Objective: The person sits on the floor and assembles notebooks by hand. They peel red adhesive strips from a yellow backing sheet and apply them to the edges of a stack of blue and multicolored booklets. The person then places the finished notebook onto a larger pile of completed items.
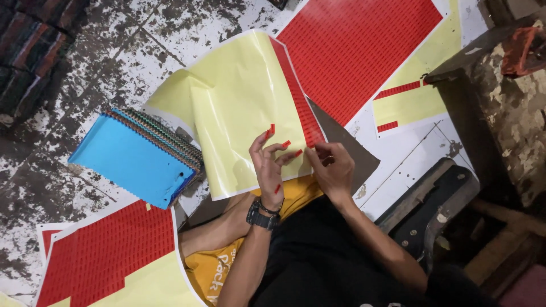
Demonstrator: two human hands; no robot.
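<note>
1. Two bare hands are seen over a yellow backing sheet (239, 108) draped across the lap.
2. The left hand (270, 167) is held spread, fingers apart; small red stickers (286, 144) are stuck on its fingertips.
3. The right hand (333, 167) is pinched together at the remaining strip of red stickers (301, 108) along the sheet's edge.
4. A stack of spiral notebooks (139, 156), blue cover uppermost, is lying just beside the sheet.
5. Further red sticker sheets (358, 45) are spread on the floor.
</note>
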